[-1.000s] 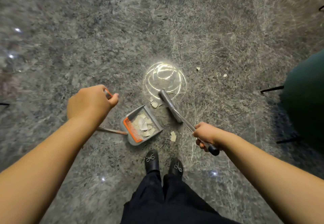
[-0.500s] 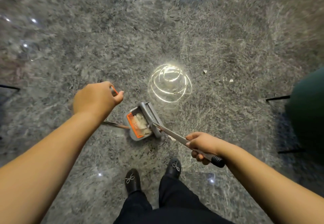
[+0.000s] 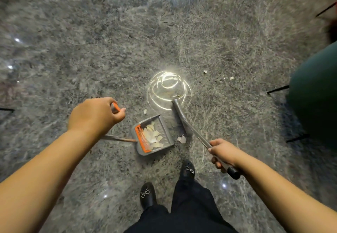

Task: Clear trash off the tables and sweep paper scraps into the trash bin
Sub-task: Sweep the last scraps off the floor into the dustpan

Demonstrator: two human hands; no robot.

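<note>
**Broom swung back out of the dustpan**

Half a second ago the broom head (image 3: 179,113) sat inside the dustpan (image 3: 154,135); now it lies just right of it. Left hand (image 3: 94,116) grips the dustpan handle, right hand (image 3: 223,153) grips the broom pole. Paper scraps (image 3: 152,137) fill the dustpan; one scrap (image 3: 182,139) lies just beside it.

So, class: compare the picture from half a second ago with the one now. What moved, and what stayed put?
The broom head swung out of the dustpan, away to its right, uncovering the paper scraps inside. The feet swapped: the right shoe is now forward. Each hand keeps its grip: left hand on the dustpan handle, right hand on the broom stick.
</note>
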